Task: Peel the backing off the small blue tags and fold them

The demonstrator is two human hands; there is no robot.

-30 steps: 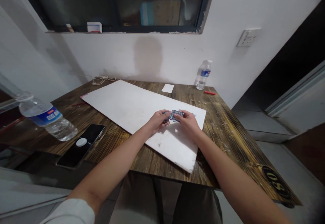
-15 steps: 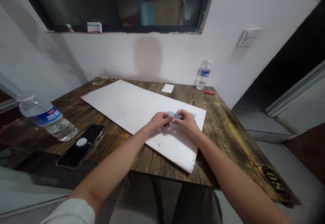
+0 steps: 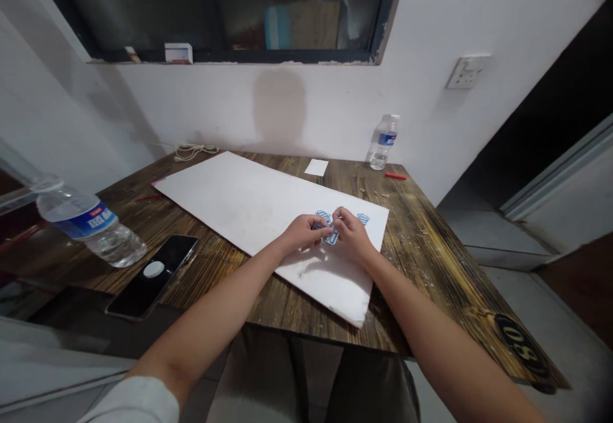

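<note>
Over the right part of a white board [image 3: 249, 190], my two hands are close together. My left hand [image 3: 304, 231] is closed with thumb and finger pinching a small flat piece with blue outlines [image 3: 330, 238], partly hidden by the fingers. My right hand [image 3: 352, 234] is right beside it, its fingertips pinched together at the piece's upper right; what lies between them is too small to make out. Behind the hands, blue-striped shapes [image 3: 363, 219] show on the board; I cannot tell if they are loose pieces or drawn.
The board lies askew on a dark wooden table [image 3: 421, 263]. To the left are a large water bottle [image 3: 90, 218] and a phone [image 3: 153, 276] with a white disc on it. Farther back are a coiled cable [image 3: 191, 151], a white paper [image 3: 317, 167], a small bottle [image 3: 384, 142] and a red stick [image 3: 396, 176].
The blue-outlined piece was tilted in my fingers and now hangs lower between my hands. My right fingers have curled up and drawn slightly away from the left. The other things stay put.
</note>
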